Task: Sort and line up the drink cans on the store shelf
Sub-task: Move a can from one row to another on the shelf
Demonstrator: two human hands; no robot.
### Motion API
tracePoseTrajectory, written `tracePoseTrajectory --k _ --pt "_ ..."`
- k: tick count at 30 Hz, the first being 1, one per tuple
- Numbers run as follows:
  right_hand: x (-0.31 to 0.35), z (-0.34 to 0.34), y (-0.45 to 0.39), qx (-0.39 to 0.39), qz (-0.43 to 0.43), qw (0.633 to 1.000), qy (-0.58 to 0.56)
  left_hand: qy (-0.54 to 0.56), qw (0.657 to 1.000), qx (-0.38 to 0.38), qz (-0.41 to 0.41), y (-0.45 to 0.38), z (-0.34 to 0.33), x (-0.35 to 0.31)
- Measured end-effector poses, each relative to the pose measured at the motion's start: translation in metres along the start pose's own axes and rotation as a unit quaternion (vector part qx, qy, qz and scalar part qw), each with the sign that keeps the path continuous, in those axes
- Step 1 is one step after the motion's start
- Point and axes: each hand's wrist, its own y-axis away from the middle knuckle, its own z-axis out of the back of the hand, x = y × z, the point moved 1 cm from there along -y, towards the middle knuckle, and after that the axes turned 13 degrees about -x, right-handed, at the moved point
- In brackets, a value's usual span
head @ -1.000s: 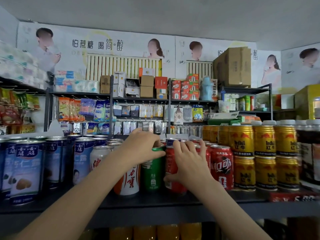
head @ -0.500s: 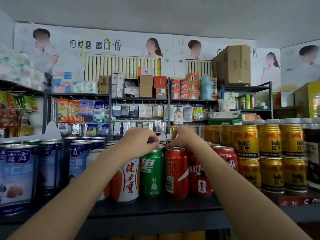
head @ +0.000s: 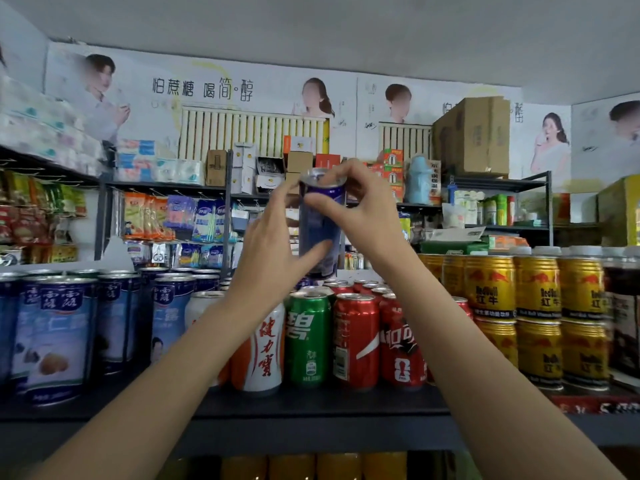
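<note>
A tall blue can [head: 320,230] hangs in the air above the shelf's middle rows, held by both hands. My left hand [head: 273,251] wraps its lower body, thumb across the front. My right hand [head: 360,209] pinches its upper part near the rim. Below stand a white-and-orange can [head: 259,351], a green can [head: 308,339], a red cola can [head: 355,341] and a second red can [head: 401,348] at the front of the dark shelf [head: 311,407]. Blue-and-white cans [head: 59,337] fill the left, gold cans [head: 538,320] are stacked on the right.
More can tops sit in rows behind the front cans. Dark bottles [head: 623,317] stand at the far right. Orange drinks [head: 311,465] show on the shelf below. Racks of snacks and boxes [head: 214,216] line the back wall.
Both hands went from the can tops behind the front row to lifting a blue can up clear of the shelf. The camera has come closer.
</note>
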Motion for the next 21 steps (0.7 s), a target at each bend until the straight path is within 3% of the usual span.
tracePoseTrajectory --k 3,8,13,16,21 --pt "0.033 -0.017 0.001 0.015 0.014 0.997 -0.068 0.012 0.999 -0.041 -0.02 -0.005 0.042 0.001" --pt "0.075 -0.083 0.014 0.09 0.002 0.99 -0.108 -0.036 0.999 -0.026 -0.025 -0.006 0.128 0.031" --pt "0.079 -0.156 0.032 0.16 -0.058 0.985 -0.037 -0.122 0.988 0.088 0.023 -0.009 0.185 0.075" --pt "0.069 -0.183 0.047 0.205 -0.09 0.975 0.009 -0.158 0.976 0.15 0.005 -0.019 0.199 0.107" --pt "0.048 -0.207 0.063 0.278 -0.103 0.953 0.063 -0.24 0.918 0.312 -0.049 -0.039 0.197 0.146"
